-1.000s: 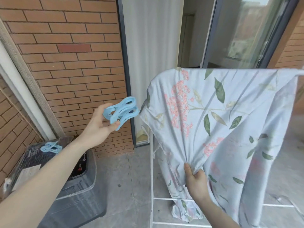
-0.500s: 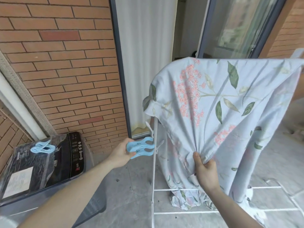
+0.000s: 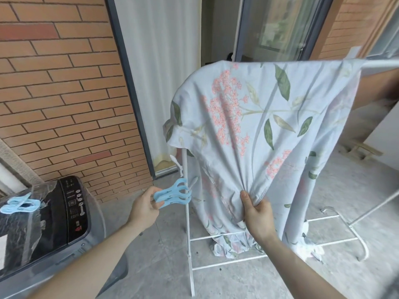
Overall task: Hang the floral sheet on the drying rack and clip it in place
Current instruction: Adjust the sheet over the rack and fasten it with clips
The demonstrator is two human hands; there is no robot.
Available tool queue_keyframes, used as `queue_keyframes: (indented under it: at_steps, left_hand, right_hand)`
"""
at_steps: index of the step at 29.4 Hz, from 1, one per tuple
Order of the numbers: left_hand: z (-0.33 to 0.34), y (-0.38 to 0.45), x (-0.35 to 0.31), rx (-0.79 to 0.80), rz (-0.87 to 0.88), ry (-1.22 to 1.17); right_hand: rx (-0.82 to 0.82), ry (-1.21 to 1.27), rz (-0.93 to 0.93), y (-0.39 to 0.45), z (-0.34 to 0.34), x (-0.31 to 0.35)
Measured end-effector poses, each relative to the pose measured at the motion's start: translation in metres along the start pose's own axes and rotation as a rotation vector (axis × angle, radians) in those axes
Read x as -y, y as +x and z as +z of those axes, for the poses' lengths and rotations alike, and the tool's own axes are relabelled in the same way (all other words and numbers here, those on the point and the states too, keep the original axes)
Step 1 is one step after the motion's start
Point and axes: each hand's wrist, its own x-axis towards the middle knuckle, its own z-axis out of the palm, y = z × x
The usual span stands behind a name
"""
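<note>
Your fingers [image 3: 262, 209] on the right hand [image 3: 257, 214] are curled into a bunch of the floral sheet [image 3: 254, 130], thumb up along the fold, gripping it low on the side facing you. The sheet itself is already draped over the top bar of the white drying rack [image 3: 187, 212], hanging down both sides with its bottom edge crumpled against the rack's lower rails near the floor. Your left hand [image 3: 144, 207] sits just left of the rack's upright post, pinching blue clips [image 3: 173, 194] by their handle ends; it looks like a pair stacked together, tips pointing at the post and about touching it, though I can't tell if the clip mouths are open. Nothing's clipped onto the sheet that I can see. A small white hook [image 3: 176, 164] sticks out of the post just above your clips. Further left of the rack there's a dark washing machine [image 3: 71, 212] under clear plastic, with more blue pegs [image 3: 20, 205] lying on its lid. Behind the rack you've got a brick wall [image 3: 58, 89], a white curtain [image 3: 159, 61] and a glass door [image 3: 278, 26].
</note>
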Motion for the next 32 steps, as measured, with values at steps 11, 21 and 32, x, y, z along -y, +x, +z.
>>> queue_keyframes:
  at_steps: [11,21,32]
  left_hand:
    - [-0.006,0.007,-0.015,-0.064,-0.042,-0.063]
    - [0.007,0.017,-0.053,0.106,-0.081,0.016]
    - [-0.011,-0.042,-0.113,-0.104,0.123,0.049]
  right_hand:
    - [0.076,-0.032,0.052,0.002,-0.012,-0.006]
    - [0.156,0.041,-0.002,0.004,-0.027,0.001]
    - [0.203,0.057,-0.006,0.001,-0.039,0.007]
